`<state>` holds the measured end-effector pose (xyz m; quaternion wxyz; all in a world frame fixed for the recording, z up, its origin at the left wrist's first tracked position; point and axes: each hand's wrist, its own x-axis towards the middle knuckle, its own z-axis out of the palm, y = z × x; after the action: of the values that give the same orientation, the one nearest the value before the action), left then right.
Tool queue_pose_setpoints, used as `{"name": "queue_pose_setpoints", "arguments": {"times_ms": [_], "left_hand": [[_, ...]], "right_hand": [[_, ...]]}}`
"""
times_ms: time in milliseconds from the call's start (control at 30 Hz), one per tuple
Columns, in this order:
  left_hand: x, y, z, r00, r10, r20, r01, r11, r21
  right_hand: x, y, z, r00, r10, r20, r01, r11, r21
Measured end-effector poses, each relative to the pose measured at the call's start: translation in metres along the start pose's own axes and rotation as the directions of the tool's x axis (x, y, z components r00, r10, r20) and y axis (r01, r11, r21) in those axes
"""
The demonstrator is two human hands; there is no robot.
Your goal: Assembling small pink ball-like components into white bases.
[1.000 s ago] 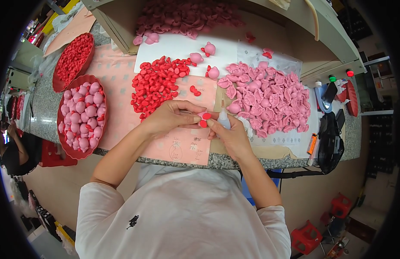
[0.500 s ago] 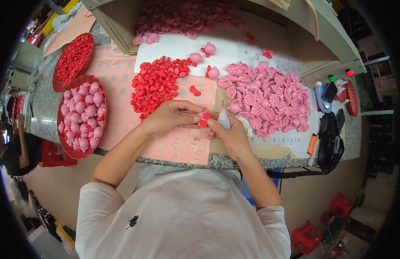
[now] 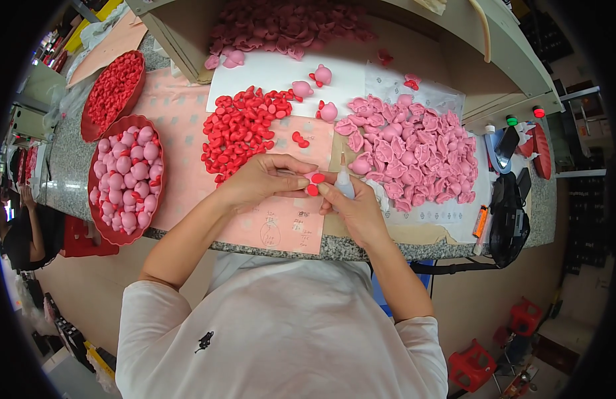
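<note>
Between my two hands is a small pink figure part with red oval pieces (image 3: pixel 314 184) on it. My left hand (image 3: pixel 258 181) is closed on its pink side, fingertips pinching it. My right hand (image 3: pixel 353 206) has its thumb against the lower red oval while it grips a small white squeeze bottle (image 3: pixel 345 185), its thin needle tip pointing up and away. Just beyond my left hand lies a heap of glossy red bean-shaped pieces (image 3: pixel 238 133). To the right spreads a pile of hollow pink shell-like pieces (image 3: pixel 414 149), with a crumpled white tissue (image 3: pixel 376 193) close to my right hand.
At left stand a red tray (image 3: pixel 163 174) of pink balls with red parts and another red tray (image 3: pixel 143 83) of red pieces. An open-fronted cabinet (image 3: pixel 454 73) covers the back. An orange marker (image 3: pixel 480 221) and a black bag (image 3: pixel 509 223) lie at right.
My hands, the pink part and the squeeze bottle stay almost exactly in place. At the far left, another person's arm has shifted slightly.
</note>
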<state>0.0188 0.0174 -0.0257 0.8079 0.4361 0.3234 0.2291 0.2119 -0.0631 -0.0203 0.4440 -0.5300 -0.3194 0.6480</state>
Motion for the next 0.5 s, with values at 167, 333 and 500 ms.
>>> {"name": "queue_pose_setpoints", "arguments": {"times_ms": [167,333,500], "left_hand": [[-0.0007,0.0009,0.0002,1.0,0.0,-0.003,0.0,1.0,-0.002],[-0.0014,0.0009,0.0001,1.0,-0.002,-0.004,0.002,1.0,-0.013],[-0.0014,-0.0005,-0.0019,1.0,0.007,0.007,-0.007,1.0,-0.007]], "right_hand": [[0.0003,0.0007,0.0001,1.0,0.001,0.005,-0.001,1.0,0.005],[0.0005,0.0017,0.0003,1.0,0.0,0.004,0.0,1.0,-0.004],[0.0004,0.0026,0.0014,1.0,-0.006,0.008,0.006,1.0,0.007]]}}
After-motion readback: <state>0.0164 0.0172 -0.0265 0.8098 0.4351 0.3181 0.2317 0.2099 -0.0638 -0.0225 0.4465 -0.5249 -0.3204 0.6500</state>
